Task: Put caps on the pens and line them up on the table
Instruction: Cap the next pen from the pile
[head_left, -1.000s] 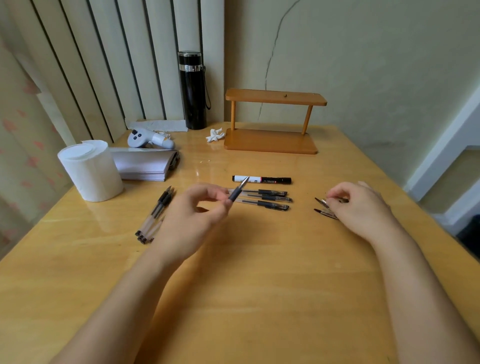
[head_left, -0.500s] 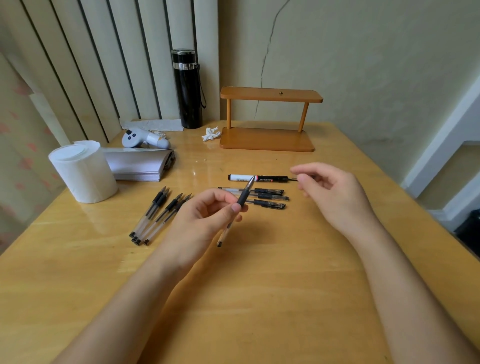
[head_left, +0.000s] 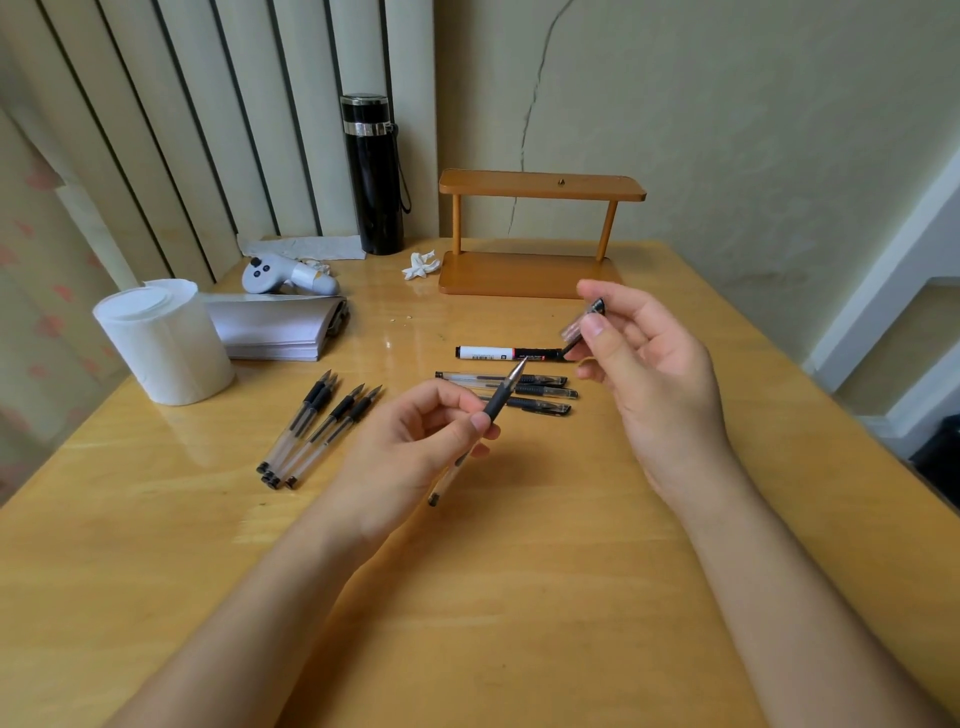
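Fingers (head_left: 479, 420) pinch — left hand (head_left: 410, 447) a pen (head_left: 500, 401), tip raised; right hand (head_left: 654, 374) a cap (head_left: 575, 326).

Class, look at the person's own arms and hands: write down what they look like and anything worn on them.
Nothing is worn. The left hand and right hand are bare: no gloves, rings or plasters show. The left forearm and right forearm are bare too, with no sleeve, watch or bracelet in view. The thumbnails look short and unpainted.

Marker (head_left: 508, 354) label print too small
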